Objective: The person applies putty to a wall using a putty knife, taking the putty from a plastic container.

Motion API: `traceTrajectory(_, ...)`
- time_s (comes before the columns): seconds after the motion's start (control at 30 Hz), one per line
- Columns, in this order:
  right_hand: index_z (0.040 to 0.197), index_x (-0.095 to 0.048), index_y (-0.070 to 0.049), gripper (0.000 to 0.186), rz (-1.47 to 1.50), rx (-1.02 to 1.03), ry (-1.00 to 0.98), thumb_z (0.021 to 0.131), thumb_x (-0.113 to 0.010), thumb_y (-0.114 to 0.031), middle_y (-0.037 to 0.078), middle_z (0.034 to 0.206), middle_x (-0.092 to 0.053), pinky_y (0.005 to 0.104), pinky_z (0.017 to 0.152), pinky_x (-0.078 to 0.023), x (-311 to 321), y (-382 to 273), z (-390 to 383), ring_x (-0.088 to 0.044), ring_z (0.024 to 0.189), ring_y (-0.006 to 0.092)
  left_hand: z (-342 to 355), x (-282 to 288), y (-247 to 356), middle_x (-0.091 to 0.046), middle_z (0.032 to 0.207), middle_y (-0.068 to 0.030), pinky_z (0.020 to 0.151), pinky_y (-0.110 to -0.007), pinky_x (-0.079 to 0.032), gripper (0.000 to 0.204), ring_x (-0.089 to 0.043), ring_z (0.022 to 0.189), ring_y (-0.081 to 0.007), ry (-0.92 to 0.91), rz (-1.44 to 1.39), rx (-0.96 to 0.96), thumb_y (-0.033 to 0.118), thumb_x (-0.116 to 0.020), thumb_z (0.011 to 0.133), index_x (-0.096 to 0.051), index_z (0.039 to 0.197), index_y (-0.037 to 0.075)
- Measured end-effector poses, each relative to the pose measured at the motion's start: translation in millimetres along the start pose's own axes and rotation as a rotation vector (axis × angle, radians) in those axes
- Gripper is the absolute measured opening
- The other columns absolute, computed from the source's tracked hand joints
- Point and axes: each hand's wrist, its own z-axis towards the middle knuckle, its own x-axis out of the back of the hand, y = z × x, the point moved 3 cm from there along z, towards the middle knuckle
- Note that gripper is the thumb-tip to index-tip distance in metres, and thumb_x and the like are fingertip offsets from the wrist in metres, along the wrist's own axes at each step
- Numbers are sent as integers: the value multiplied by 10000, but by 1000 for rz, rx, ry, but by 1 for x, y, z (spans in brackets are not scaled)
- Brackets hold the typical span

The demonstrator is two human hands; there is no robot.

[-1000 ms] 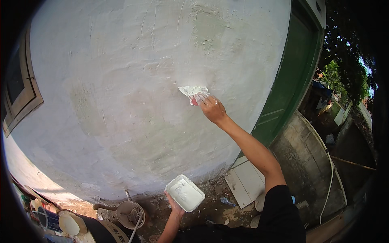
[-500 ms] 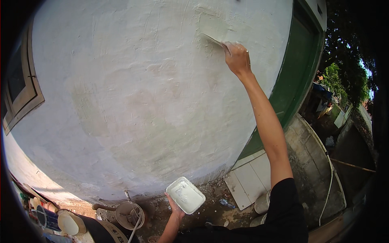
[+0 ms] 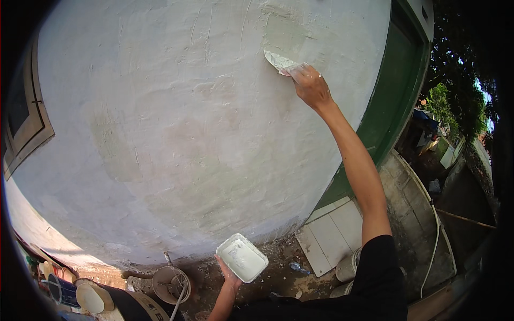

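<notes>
My right hand (image 3: pixel 311 85) is raised to the upper part of a whitish wall (image 3: pixel 176 139), closed around a putty knife (image 3: pixel 279 61). White paste coats the face of its blade, and the blade's edge is at or very near the wall, just under a damp greenish-grey patch. White smears mark my knuckles. Low in front of me, my left hand (image 3: pixel 230 275) grips a white rectangular tub (image 3: pixel 242 258) by its left side. White paste lines the inside of the tub. The knife's handle is hidden in my fist.
A green door (image 3: pixel 383 107) stands right of the wall, above pale tiles (image 3: pixel 329 235). At the left is a wooden-framed window (image 3: pixel 32 112). Below, a bucket (image 3: pixel 170 283) and a dark drum (image 3: pixel 128 302) stand on dirty ground. A low concrete wall (image 3: pixel 409 208) curves at the right.
My right hand has moved slightly down and turned the putty knife, so its paste-covered face now shows. The tub in my left hand has shifted a little left.
</notes>
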Motion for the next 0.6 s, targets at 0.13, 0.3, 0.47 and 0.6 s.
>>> traceTrajectory(0.13, 955, -645, -1, 232, 15, 35, -38, 733, -613, 57, 151, 906, -657, 408, 792, -526, -4, -12, -11, -616, 870, 340, 9, 12, -3, -499, 1359, -114, 1009, -492, -423, 946, -511, 1197, -333, 26, 11, -2, 839, -240, 800, -421, 1391, 122)
traceTrajectory(0.3, 957, -639, 10, 207, 48, 69, -63, 760, -575, 7, 117, 919, -655, 378, 773, -551, -11, -40, -36, -628, 927, 303, 10, 10, -4, -499, 1359, -113, 1007, -493, -425, 948, -510, 1200, -334, 23, 21, 3, 837, -222, 803, -419, 1393, 121)
traceTrajectory(0.47, 1006, -633, 11, 242, 55, 113, -90, 775, -568, -19, 117, 924, -655, 372, 795, -544, -34, -75, -81, -633, 919, 280, 9, 3, -5, -476, 1383, -111, 1034, -475, -404, 899, -483, 1235, -322, -10, -1, 13, 794, -227, 843, -387, 1412, 116)
traceTrajectory(0.6, 1047, -627, 5, 268, 79, 102, -118, 793, -557, -47, 125, 951, -659, 371, 820, -536, -36, -98, -101, -635, 926, 272, 6, -7, -4, -487, 1372, -113, 1023, -477, -416, 904, -496, 1221, -327, -15, 4, 1, 796, -222, 842, -388, 1411, 114)
